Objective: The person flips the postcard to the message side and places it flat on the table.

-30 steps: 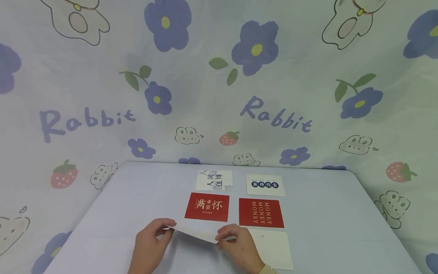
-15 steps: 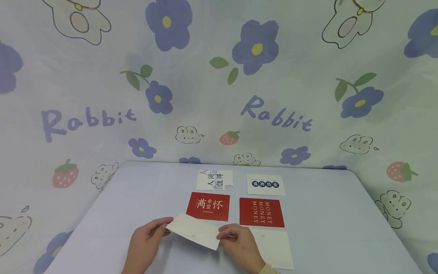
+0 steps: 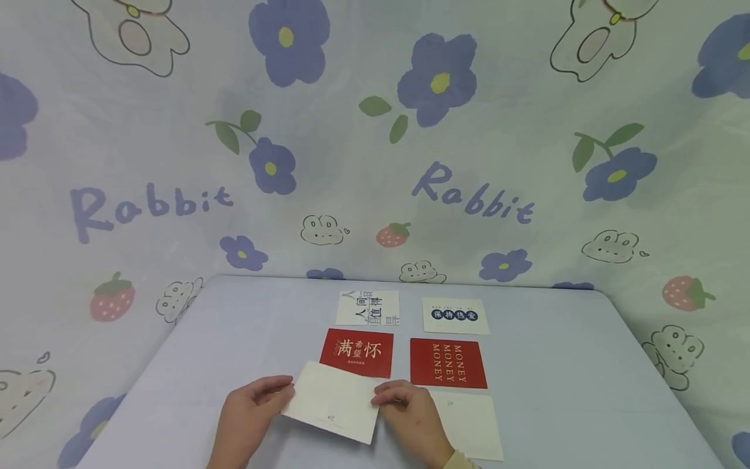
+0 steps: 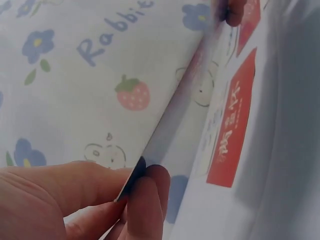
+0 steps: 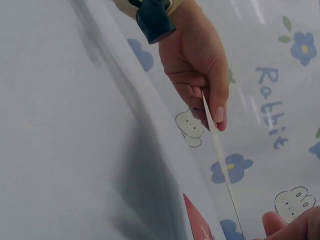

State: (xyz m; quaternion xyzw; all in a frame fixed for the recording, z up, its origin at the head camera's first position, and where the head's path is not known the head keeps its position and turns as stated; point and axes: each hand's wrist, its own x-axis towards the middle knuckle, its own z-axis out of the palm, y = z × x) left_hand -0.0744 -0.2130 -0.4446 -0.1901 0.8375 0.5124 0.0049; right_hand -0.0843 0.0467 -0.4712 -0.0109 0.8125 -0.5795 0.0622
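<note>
A blank-looking cream card (image 3: 334, 398) with a tiny mark near its front edge tilts above the table. My left hand (image 3: 249, 417) pinches its left end. At the right end my right hand (image 3: 413, 420) grips it between thumb and fingers. The left wrist view catches the card (image 4: 167, 110) almost edge-on, its lower corner between the thumb and fingers of the left hand (image 4: 115, 200). In the right wrist view it is a thin strip (image 5: 220, 150) running down from the left hand (image 5: 197, 70) to the right hand (image 5: 295, 227).
Behind the held card lies a red card with gold characters (image 3: 363, 352), partly covered by it. A red MONEY card (image 3: 448, 365) lies to its right. Two white printed cards (image 3: 368, 307) form the back row. Another cream card (image 3: 477, 426) lies beside my right hand.
The held card was nearly edge-on in the head view; its broad cream face has tipped into sight and its front edge has come down. My left hand has shifted slightly left.
</note>
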